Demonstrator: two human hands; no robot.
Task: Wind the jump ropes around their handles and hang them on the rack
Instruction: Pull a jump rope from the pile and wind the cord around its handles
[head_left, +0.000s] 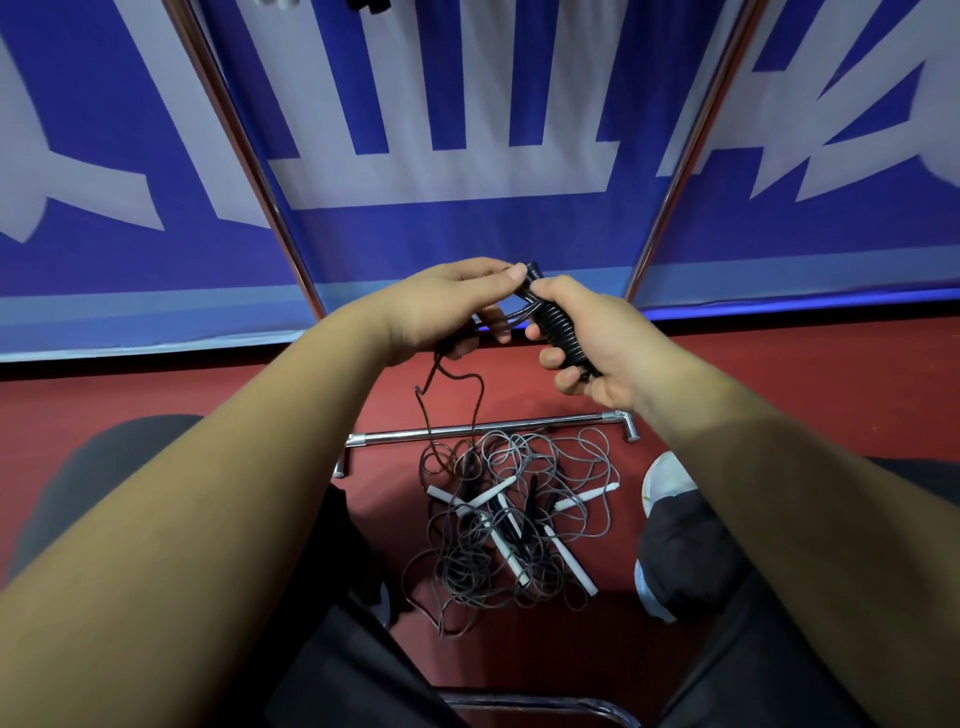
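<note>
Red flooring (208, 395) runs under me up to a blue banner (467, 234) with big white characters, which hangs beyond my fingers behind two slanting chrome rack poles (249, 156). My right hand (587, 343) is wrapped around a pair of black jump rope handles (563, 332), fingers curled tight on them, and black cord is coiled in close turns along most of their length. My left hand (447, 306) sits just beside it, thumb and forefinger pinched on the cord where it leaves the top of the handles, the other fingers curled loosely below. From under my left fingers the loose black cord (457, 395) dangles to the floor. Straight below both hands lies a tangled pile of jump ropes (519, 519), grey and dark cords with white and black handles mixed through it. The rack's chrome base bar (488, 428) lies between my fingers and that pile, touching its far edge. Below my right hand, beside the pile, is my white shoe (667, 478).
</note>
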